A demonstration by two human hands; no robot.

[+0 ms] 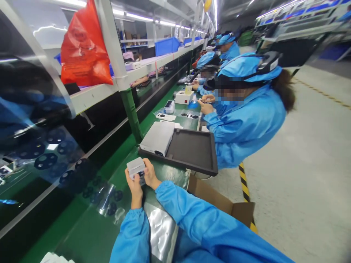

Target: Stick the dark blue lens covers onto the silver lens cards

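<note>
My left hand and my right hand grip a small stack of pale grey-white rectangular pieces between them, held above the green bench. A dark, shiny part shows on its near side, by my left thumb. My left fingers wrap the left side, while my right fingers press on the right side. The exact kind of the pieces cannot be made out. Just beyond my hands, a black tray carries a stack of larger white panels on its left part.
Clear film with black round parts lies to the left. A silvery sheet is by my sleeves, and an open cardboard box stands at right. A co-worker in blue sits further along the bench. A red bag hangs upper left.
</note>
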